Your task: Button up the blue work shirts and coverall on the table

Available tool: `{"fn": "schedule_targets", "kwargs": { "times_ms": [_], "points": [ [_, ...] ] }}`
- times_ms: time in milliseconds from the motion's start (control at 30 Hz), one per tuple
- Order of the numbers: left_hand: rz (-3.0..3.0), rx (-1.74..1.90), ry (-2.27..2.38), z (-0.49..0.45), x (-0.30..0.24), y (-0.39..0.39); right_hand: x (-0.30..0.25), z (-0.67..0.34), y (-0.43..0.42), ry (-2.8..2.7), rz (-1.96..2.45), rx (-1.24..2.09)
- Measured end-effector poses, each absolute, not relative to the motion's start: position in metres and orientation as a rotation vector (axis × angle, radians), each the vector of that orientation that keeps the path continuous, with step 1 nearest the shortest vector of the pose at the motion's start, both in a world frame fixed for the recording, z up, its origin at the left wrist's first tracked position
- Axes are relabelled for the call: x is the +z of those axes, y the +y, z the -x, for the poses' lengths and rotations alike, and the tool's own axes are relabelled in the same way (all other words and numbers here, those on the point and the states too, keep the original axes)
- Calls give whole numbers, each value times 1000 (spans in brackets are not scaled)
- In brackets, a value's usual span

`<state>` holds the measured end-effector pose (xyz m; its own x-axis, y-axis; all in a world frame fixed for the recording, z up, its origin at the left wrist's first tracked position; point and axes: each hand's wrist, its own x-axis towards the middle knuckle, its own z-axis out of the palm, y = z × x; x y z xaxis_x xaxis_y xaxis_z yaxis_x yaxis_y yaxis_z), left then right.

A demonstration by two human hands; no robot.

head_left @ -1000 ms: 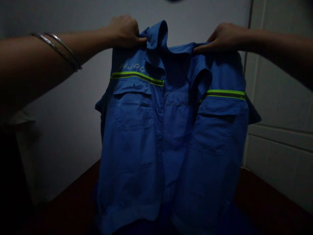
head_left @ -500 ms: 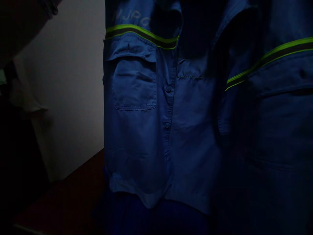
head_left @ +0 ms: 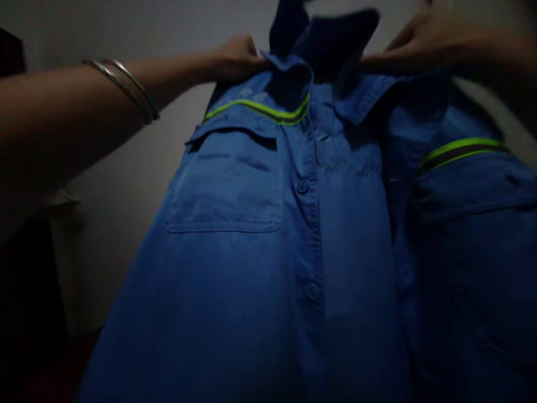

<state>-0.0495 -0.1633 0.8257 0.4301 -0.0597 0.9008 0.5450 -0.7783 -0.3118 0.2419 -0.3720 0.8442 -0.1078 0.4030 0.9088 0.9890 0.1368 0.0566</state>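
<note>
A blue work shirt (head_left: pixel 235 268) hangs spread out before me, its front open. It has yellow-green and dark stripes across the chest, flap pockets and a row of buttons. My left hand (head_left: pixel 237 59), with metal bangles (head_left: pixel 126 84) on the forearm, is closed on the shirt at the shoulder beside the collar. On the other side of the collar (head_left: pixel 335 39), my right hand (head_left: pixel 423 42) grips the opposite shoulder; its fingers are partly hidden and blurred. The lower hem is out of view.
A pale wall (head_left: pixel 176 22) stands behind the shirt. At the left lies a very dark upright shape (head_left: pixel 29 291) with a pale edge beside it. Dark red surface (head_left: pixel 67 364) shows low at the left. The light is dim.
Both hands and the collar have come into view at the top. The shirt now appears closer and lower, with its hem gone from the picture.
</note>
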Motion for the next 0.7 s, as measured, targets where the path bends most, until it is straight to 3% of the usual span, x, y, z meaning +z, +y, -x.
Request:
{"fn": "schedule_targets", "kwargs": {
  "times_ms": [133, 300, 433, 700],
  "points": [
    [2164, -895, -619, 57, 855, -145, 833, -173, -325, -1573, 1963, -1181],
    [2374, -756, -658, 81, 895, -107, 889, -104, -284, -1684, 2499, -1201],
    [2470, -684, -662, 56, 891, -61, 909, -107, -245, -1788, 2659, -1196],
    [2504, -525, -606, 2, 849, -5, 873, -144, -195, -1826, 2663, -1238]
  ]
}}
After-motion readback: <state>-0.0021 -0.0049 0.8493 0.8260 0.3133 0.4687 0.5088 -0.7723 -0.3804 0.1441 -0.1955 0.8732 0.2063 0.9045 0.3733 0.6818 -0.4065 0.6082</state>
